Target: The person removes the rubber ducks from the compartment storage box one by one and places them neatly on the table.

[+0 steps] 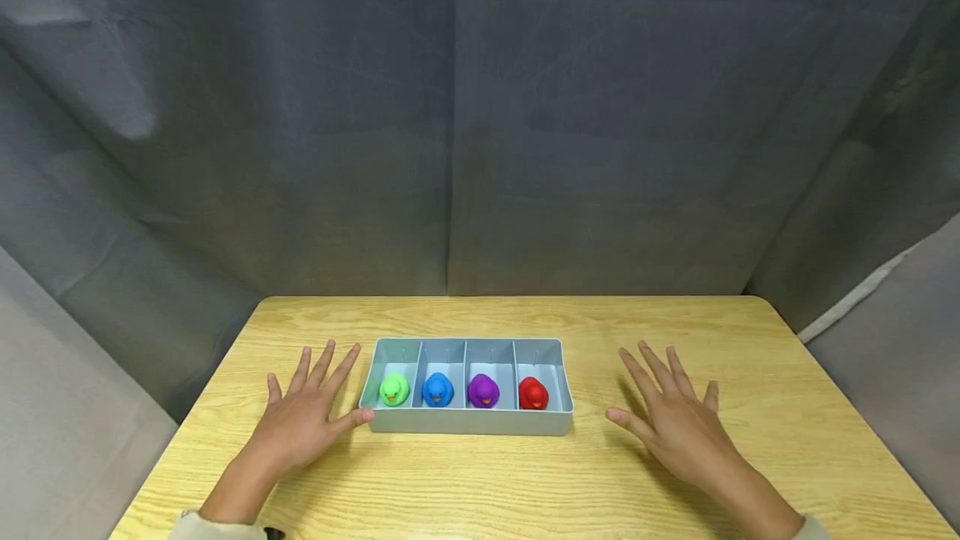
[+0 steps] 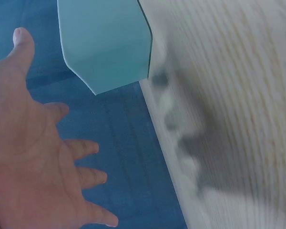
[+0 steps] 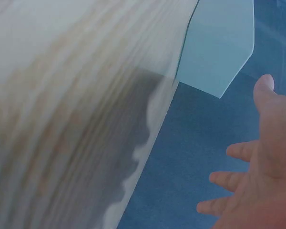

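A grey tray [image 1: 469, 422] split into several compartments lies across the middle of the table. From left to right its compartments hold a green rubber duck [image 1: 394, 389], a blue rubber duck [image 1: 438, 390], a purple rubber duck [image 1: 483, 392] and a red rubber duck [image 1: 533, 394]. Left of the tray, my left hand [image 1: 300, 423] hovers palm down with fingers spread, its thumb tip overlapping the tray's left end in the head view. My right hand [image 1: 678, 427] is held over the table to the tray's right, fingers spread and apart from it. Both hands hold nothing.
The wooden table [image 1: 480, 482] has rounded far corners, and grey curtains [image 1: 600, 148] hang behind it and along its sides. In the wrist views, shadows of the hands fall on the tabletop [image 2: 248, 95].
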`<state>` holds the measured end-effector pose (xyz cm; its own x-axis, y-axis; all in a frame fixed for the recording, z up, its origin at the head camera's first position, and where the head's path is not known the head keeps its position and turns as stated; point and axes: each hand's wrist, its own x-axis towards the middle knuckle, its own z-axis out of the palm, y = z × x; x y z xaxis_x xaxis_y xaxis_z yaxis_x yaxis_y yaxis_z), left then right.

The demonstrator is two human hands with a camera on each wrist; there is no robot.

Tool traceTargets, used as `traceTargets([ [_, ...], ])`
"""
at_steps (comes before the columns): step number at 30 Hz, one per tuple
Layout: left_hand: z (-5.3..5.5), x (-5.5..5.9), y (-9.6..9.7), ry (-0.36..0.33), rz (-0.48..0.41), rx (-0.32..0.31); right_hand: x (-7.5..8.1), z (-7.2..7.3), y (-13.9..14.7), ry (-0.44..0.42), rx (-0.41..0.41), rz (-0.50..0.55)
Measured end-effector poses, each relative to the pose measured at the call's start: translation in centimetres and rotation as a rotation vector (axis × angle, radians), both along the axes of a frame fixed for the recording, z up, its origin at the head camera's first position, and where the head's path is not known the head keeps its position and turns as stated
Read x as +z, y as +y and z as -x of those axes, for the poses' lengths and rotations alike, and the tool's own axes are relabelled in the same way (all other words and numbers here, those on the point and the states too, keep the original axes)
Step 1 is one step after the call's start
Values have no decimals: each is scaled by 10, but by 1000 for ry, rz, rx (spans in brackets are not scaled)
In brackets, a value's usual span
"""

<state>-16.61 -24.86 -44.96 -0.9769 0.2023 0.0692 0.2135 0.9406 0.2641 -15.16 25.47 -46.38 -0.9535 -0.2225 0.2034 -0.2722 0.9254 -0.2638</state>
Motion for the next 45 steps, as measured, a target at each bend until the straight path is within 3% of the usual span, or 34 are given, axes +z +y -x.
traceTargets([
  [14, 1, 1, -1, -8, 4, -5, 2, 6, -7, -10, 27, 59],
  [31, 12, -17, 6, -30, -13, -19, -2, 21, -29, -45, 93, 118],
  [45, 19, -21, 13, -50, -20, -42, -3, 32, -56, -49, 147, 116],
])
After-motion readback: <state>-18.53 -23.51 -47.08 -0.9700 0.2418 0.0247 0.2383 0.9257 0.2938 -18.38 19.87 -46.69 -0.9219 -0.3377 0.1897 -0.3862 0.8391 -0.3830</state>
